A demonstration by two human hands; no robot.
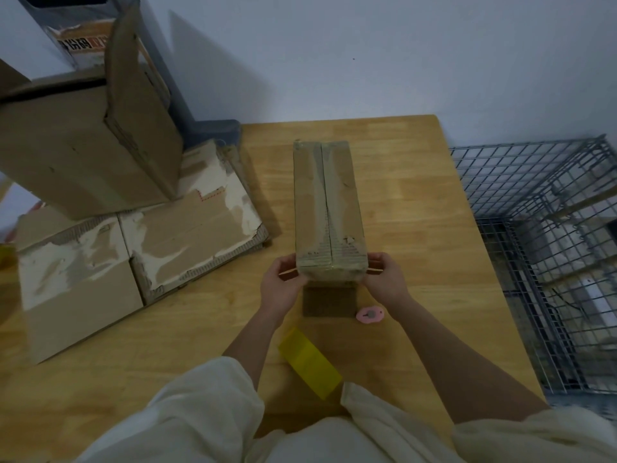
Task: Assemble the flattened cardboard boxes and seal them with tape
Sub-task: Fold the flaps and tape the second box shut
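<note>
We see dark printed characters on a torn orange label [83, 40] at top left, too blurred to read

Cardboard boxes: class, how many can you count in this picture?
3. One narrow box held at its near end by both hands, mid-table; one large open box at far left; one worn flattened box lying under it. Others may be hidden off-frame.

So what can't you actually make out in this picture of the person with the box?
All in the head view:
- The near end of the cardboard box: the left hand and right hand cover its corners.
- Clear tape on its top seam: glare and dim light blur it.
- The pink object: too small to identify.
- The printed label top left: blurred, partly hidden by the upright cardboard flap.
- The wire cage: cut off by the right edge.
</note>
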